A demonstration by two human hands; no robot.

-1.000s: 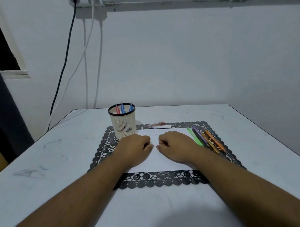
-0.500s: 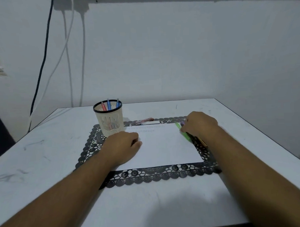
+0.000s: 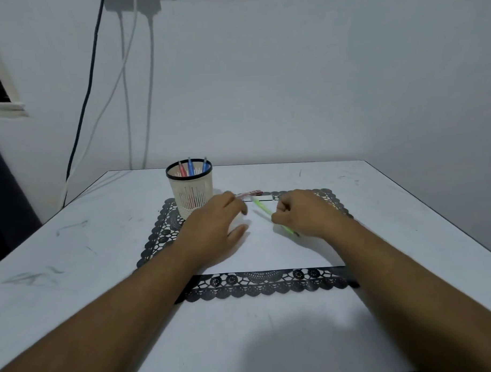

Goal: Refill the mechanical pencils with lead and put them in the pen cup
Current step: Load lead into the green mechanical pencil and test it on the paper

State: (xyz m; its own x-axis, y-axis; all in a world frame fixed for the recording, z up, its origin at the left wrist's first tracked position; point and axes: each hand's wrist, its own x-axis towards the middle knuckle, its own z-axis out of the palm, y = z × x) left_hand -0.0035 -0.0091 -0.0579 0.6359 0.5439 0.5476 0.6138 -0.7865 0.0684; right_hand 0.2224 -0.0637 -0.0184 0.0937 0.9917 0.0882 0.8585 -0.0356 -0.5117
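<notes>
Two bare hands over a white sheet (image 3: 268,249) lying on a black lace mat (image 3: 259,285) on the white surface (image 3: 74,247). Right hand (image 3: 303,214), fingers curled, grips a green mechanical pencil (image 3: 263,209) that slants from far-left to near-right, above the sheet. Left hand (image 3: 215,226) hovers with fingers loosely extended, holding nothing; its fingertips lie near a reddish lead case (image 3: 251,193) at the sheet's far edge. Pen cup (image 3: 190,192), upright at the mat's far-left corner, holds one red and two blue pencils (image 3: 191,167)
</notes>
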